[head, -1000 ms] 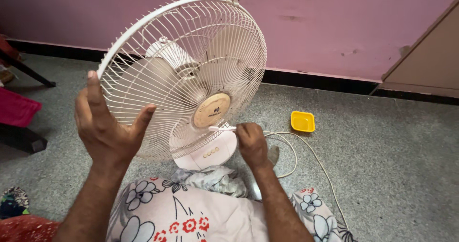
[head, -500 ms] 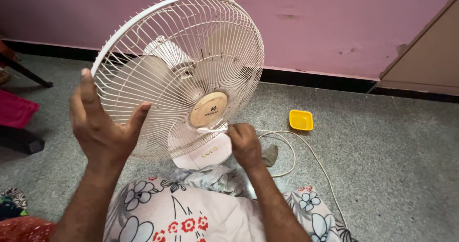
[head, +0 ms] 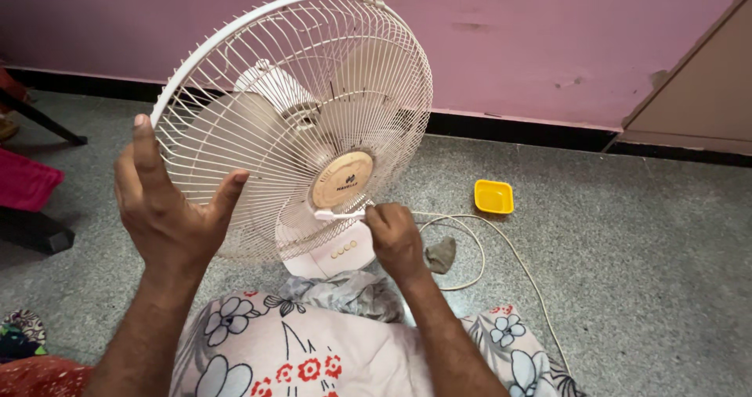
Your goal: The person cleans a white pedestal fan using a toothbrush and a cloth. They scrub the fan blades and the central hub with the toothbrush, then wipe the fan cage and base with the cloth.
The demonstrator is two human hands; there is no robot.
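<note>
A white table fan (head: 305,115) stands on the floor in front of me, its wire grille facing me with a tan round cap at the centre. My left hand (head: 168,209) grips the grille's lower left rim, fingers behind and thumb in front. My right hand (head: 394,239) pinches a thin white brush-like tool (head: 337,214) whose tip lies against the grille just below the centre cap. The fan's white base (head: 333,252) with small buttons shows under the grille.
A small yellow square tray (head: 493,196) lies on the grey speckled floor to the right. The fan's white cord (head: 501,256) loops past a dark rag (head: 441,253). A crumpled cloth (head: 345,295) rests on my floral-clad lap. Pink wall behind; dark furniture legs at left.
My right hand has slid the white tool leftward along the lower grille, nearer the centre cap. My left hand keeps its grip on the rim.
</note>
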